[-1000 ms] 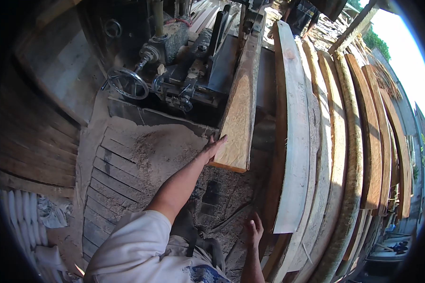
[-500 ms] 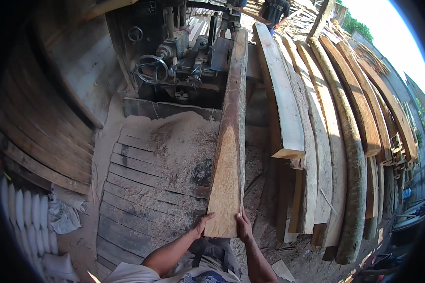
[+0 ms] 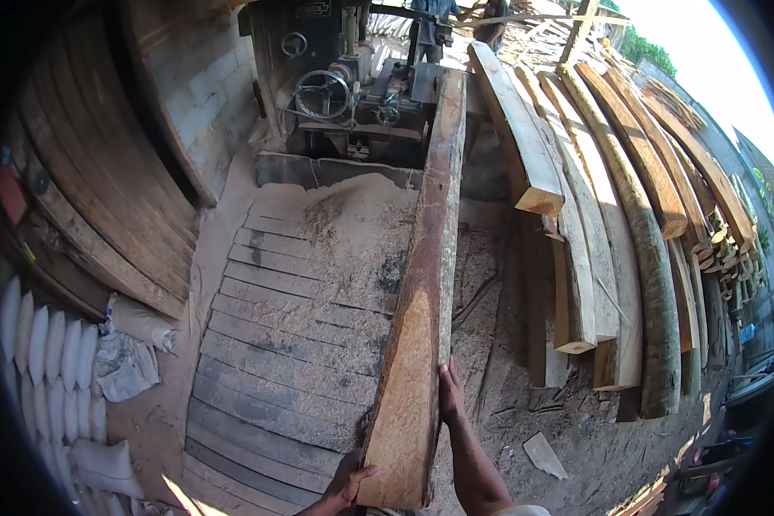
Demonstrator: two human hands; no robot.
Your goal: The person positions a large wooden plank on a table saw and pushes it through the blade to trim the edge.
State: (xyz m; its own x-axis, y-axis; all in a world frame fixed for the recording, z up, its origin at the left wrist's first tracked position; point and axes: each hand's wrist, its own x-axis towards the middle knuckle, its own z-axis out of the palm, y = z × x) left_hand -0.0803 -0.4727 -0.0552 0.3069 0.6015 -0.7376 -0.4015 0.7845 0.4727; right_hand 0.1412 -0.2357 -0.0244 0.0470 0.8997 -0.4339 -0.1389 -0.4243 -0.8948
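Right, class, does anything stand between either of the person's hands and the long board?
Nothing visible does. The left hand touches the board at its left edge, by the near end; the right hand lies against the right edge. The timbers lie apart, further right.

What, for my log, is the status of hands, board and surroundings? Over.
Left hand gripping long brown wooden board by left edge; right hand against its right edge, farther along. Pale powdery sawdust heap left of board; long squared wooden beams right.
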